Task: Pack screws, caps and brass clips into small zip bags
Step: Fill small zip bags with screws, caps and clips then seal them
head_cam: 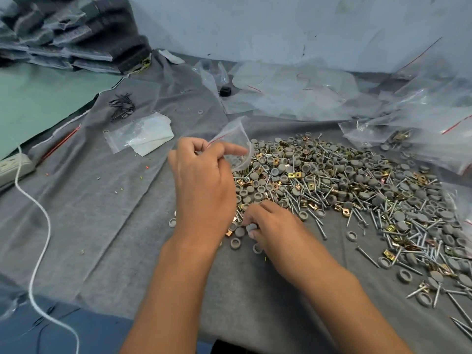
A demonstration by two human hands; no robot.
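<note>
Holding zip bag; no readable writing.

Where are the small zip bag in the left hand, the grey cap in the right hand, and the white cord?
small zip bag (236,139), head view, its clear front
grey cap (251,227), head view, its rounded top
white cord (40,213), head view, mid-length

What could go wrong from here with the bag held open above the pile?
1. The left hand only pinches the small zip bag near its mouth; it may sag shut before filling.
2. The right hand grips grey caps at the pile's edge; some could drop onto the grey cloth.
</note>
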